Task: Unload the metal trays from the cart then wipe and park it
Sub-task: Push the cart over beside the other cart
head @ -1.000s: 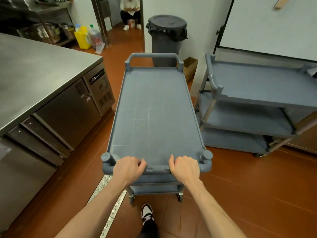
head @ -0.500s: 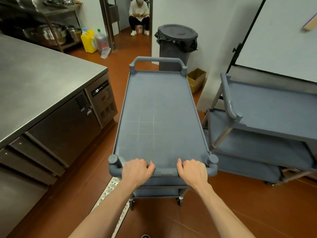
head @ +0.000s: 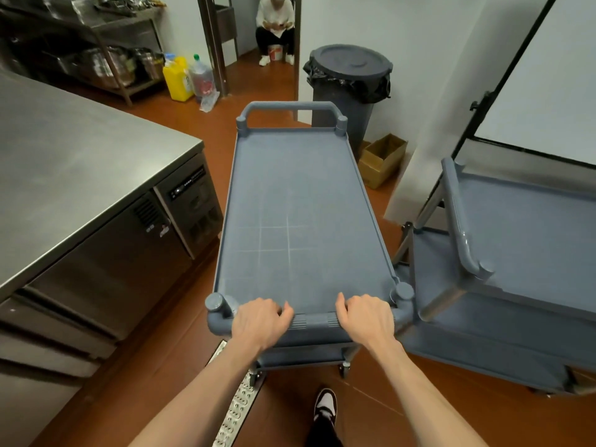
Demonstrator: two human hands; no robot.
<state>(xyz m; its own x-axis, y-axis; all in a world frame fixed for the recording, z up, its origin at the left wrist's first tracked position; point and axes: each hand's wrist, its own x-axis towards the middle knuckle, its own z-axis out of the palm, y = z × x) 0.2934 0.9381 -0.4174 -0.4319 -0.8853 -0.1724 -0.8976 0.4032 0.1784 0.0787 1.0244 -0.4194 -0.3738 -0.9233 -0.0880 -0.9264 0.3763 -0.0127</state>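
- The grey plastic utility cart (head: 300,221) stands in the aisle between the stainless worktop (head: 74,162) on the left and a second grey cart (head: 516,240) on the right, its near right corner just beside that cart's shelf.
- The left hand (head: 259,321) and the right hand (head: 366,317) are both wrapped around the near push handle (head: 311,322), knuckles up, with a ribbed stretch of the bar bare between them.
- The top shelf is bare: no metal trays on it, so the unloading looks done; only faint pale lines mark the surface. Little of the lower shelf shows.
- Judged from this, the step in hand is steering the cart toward a parking spot, probably next to the other cart.
- Empty and made of plastic, the cart should be light and roll easily on its castors (head: 344,369); the frame looks stiff, so a push on the handle should carry straight through.
- The handle is the right place to hold it; hands spread apart give better steering.
- Risks: the right corner catching the neighbouring cart, a castor snagging on the perforated floor drain (head: 237,404) underfoot, or running ahead into the lidded bin (head: 350,79) and cardboard box (head: 382,158).
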